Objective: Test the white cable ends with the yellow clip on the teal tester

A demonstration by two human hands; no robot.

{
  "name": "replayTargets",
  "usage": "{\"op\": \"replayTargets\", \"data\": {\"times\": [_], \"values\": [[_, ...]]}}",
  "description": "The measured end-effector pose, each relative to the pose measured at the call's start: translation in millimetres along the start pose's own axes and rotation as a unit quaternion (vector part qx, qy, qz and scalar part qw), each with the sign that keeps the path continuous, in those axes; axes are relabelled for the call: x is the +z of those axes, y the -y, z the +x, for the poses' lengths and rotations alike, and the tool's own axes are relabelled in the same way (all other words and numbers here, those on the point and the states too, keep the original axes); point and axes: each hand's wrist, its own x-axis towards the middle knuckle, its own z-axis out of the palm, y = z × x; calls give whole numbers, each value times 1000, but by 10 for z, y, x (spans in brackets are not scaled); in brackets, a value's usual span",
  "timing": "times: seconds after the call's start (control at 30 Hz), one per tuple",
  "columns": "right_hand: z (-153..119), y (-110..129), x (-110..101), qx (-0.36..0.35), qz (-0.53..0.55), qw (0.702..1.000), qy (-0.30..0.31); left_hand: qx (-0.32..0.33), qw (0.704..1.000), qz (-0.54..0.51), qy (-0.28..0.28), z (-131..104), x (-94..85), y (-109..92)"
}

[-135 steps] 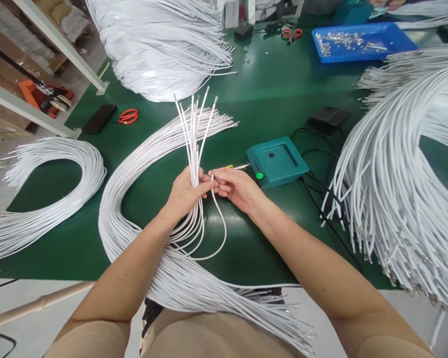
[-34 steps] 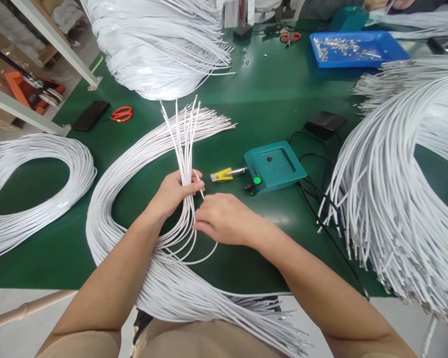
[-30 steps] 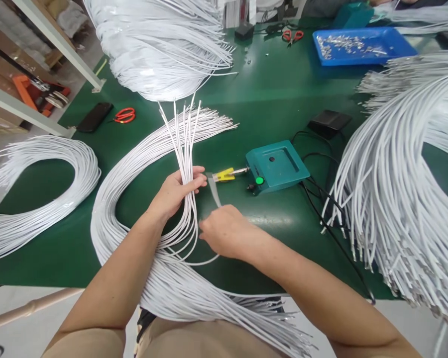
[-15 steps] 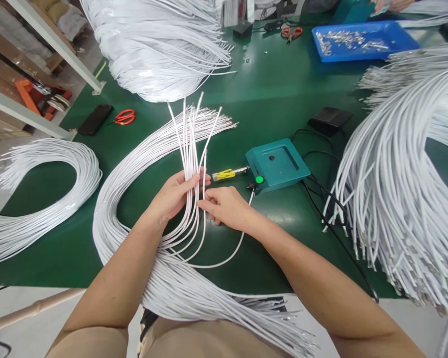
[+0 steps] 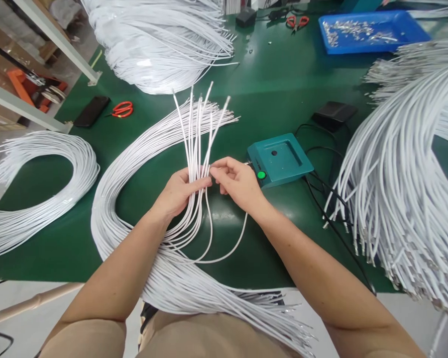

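Note:
A small group of white wires (image 5: 194, 149) stands up in my left hand (image 5: 179, 191), with the thumb pressed across them and their tips fanned out above. My right hand (image 5: 237, 181) is just to its right, thumb and fingers pinched at a single white wire (image 5: 210, 226) beside the group. Another loose white wire (image 5: 239, 241) curves up from the large looped wire bundle (image 5: 110, 194) and passes behind my right wrist. Close to the right hand sits a teal box (image 5: 281, 161) with a green button (image 5: 262, 175); the hand covers its left-side probe.
White wire bundles lie at the left (image 5: 70, 164), back (image 5: 160, 44) and right (image 5: 399, 184). Behind are a blue tray (image 5: 406, 32) of small metal parts, red-handled snips (image 5: 297, 22), red scissors (image 5: 122, 109), a black phone (image 5: 92, 112) and a black pedal (image 5: 334, 114). Black cables (image 5: 332, 233) trail right.
My right hand has moved up and to the right, now covering the yellow-handled probe. The left thumb lies flatter across the wires. The whole view has shifted slightly.

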Motion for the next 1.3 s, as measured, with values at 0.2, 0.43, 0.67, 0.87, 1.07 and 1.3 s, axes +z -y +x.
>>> {"op": "replayTargets", "data": {"times": [0.2, 0.43, 0.67, 0.87, 1.07, 1.3], "values": [[7, -14, 18, 40, 98, 994, -19, 5, 998, 68, 3, -29, 79, 58], [9, 22, 19, 41, 102, 994, 2, 14, 998, 64, 13, -30, 69, 51], [12, 16, 41, 59, 160, 984, -48, 28, 996, 81, -11, -43, 86, 55], [-14, 17, 87, 55, 137, 989, -28, 46, 995, 81, -33, -37, 73, 78], [14, -43, 88, 80, 197, 977, -35, 75, 987, 135, -53, -60, 72, 55], [17, -37, 94, 141, 329, 934, 11, 64, 990, 113, -50, -69, 75, 24]]}}
